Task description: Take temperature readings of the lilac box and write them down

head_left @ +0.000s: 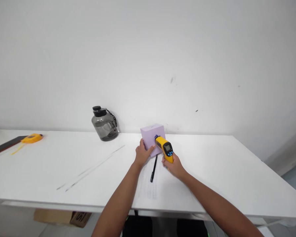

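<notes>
My left hand [144, 152] grips a pale purple box [149, 136] by its left side and lower edge, thumb across the front face. In my right hand [174, 165] is a yellow and black infrared thermometer [164, 146], held by its handle. Its dark nose points at the box's front face, touching or very close; I cannot tell which. The small grey display and blue buttons face me. Below the box, a black pen [153, 169] lies on a sheet of paper [146, 188] with faint writing.
A grey transparent water jug [105, 126] with a black lid stands near the wall, left of the box. Farther left on the white table [88, 158] lie a yellow tape measure [32, 138] and a dark flat object [8, 144]. Cardboard [53, 216] sits below the table.
</notes>
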Demonstrator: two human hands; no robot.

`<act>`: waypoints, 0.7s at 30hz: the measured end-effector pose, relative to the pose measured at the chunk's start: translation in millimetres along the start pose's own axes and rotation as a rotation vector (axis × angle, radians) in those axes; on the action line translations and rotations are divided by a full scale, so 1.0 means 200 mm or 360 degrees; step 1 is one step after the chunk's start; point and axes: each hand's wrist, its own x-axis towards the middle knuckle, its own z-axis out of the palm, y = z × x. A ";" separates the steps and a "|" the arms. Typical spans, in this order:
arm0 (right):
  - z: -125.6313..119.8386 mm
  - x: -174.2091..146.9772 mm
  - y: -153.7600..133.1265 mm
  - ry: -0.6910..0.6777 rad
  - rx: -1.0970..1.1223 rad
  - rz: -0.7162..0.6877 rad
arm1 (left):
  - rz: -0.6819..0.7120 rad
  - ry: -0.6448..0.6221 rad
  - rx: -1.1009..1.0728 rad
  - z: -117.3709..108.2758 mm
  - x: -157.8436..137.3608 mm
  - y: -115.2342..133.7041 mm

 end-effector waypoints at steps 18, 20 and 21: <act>-0.02 0.01 0.03 0.0056 -0.0060 0.0021 | 0.0062 -0.0056 -0.0011 0.00 -0.01 0.02; -0.02 0.01 0.05 0.0063 -0.0056 0.0017 | 0.0070 -0.0060 0.0011 0.00 -0.02 0.02; -0.02 0.02 0.05 0.0063 -0.0056 0.0017 | 0.0074 -0.0058 0.0019 0.00 -0.02 0.02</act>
